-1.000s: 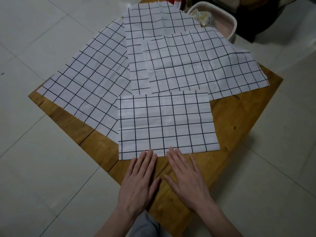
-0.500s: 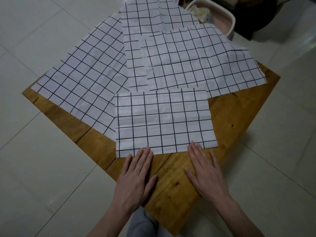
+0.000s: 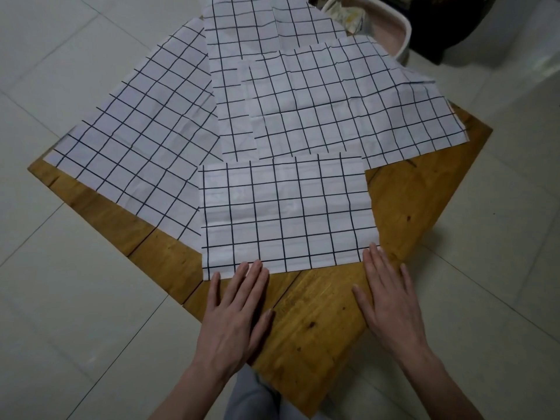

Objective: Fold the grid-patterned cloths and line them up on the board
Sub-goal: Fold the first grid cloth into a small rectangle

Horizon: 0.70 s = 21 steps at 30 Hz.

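The top edge of the picture cuts off the far white black-grid cloth (image 3: 260,34) and the white plastic basket (image 3: 397,31); its crumpled contents are unclear. The folded grid cloth (image 3: 285,213) lies on the wooden board (image 3: 418,201). The left hand (image 3: 236,316) and right hand (image 3: 391,301) lie flat with straight fingers touching its near edge.

A folded cloth (image 3: 286,215) lies flat on the wooden board (image 3: 418,201), overlapping three unfolded grid cloths: one at left (image 3: 142,131), one at the far middle (image 3: 242,40), one at right (image 3: 348,101). The left hand (image 3: 235,316) and right hand (image 3: 391,301) lie flat, fingertips touching the folded cloth's near edge. A white basket (image 3: 391,28) stands on the tiled floor (image 3: 60,298).
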Tool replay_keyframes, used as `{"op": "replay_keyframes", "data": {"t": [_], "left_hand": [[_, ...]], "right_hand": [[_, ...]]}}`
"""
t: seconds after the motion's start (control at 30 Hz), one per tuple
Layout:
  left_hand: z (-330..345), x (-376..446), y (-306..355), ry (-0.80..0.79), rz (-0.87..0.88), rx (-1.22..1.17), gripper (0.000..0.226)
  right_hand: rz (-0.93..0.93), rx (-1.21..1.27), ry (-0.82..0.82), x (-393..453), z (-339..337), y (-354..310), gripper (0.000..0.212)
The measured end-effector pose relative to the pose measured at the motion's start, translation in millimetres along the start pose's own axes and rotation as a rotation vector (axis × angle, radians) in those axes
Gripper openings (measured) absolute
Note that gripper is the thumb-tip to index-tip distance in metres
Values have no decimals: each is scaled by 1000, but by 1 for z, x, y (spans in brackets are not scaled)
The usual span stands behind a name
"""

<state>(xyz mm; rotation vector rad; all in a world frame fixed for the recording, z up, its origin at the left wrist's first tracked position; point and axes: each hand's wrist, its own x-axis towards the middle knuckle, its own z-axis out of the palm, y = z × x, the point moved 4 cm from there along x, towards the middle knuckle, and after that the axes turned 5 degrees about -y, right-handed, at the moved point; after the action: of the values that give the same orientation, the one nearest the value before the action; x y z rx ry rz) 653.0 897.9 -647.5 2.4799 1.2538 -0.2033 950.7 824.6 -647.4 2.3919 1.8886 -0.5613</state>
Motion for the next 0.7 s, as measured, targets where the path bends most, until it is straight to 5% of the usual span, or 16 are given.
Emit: {"op": "replay_keyframes", "data": {"t": [0.3,0.47,0.7], "left_hand": [[4,-7,18,-20,-3,-51,71],[2,1,33,11,9,-68,74],[5,28,57,-62,121,-17,71]], "right_hand": [[86,201,235,-27,-8,-2,53],[310,336,389,-16,-20,2,20],[662,756,369,-1,-30,6,46]]}}
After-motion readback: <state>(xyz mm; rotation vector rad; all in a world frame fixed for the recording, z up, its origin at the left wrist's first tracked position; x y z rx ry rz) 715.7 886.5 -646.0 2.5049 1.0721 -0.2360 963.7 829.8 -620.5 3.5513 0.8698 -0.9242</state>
